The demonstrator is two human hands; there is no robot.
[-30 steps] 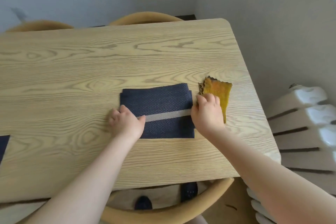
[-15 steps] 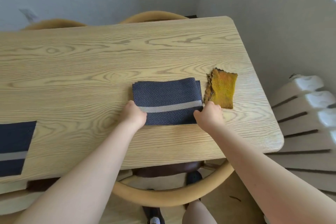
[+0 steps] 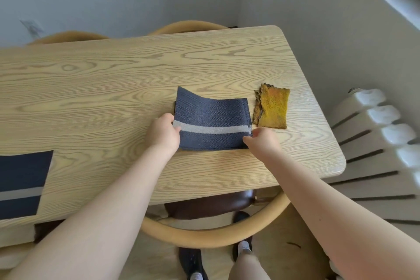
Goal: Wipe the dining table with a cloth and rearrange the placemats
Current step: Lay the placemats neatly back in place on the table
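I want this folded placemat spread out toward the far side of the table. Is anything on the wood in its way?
Nothing visible: the table beyond the folded placemat is bare wood. The yellow cloth lies to its right, apart, outside that path.

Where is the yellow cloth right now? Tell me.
In the head view, the yellow cloth lies flat on the table near its right end, just right of the folded placemat, untouched by either hand.

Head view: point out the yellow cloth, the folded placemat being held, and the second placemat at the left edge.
yellow cloth [image 3: 273, 108], head view, middle of its top face.
folded navy placemat [image 3: 211, 111], head view, upper navy panel above the grey stripe.
second navy placemat [image 3: 22, 170], head view, navy area above its stripe.
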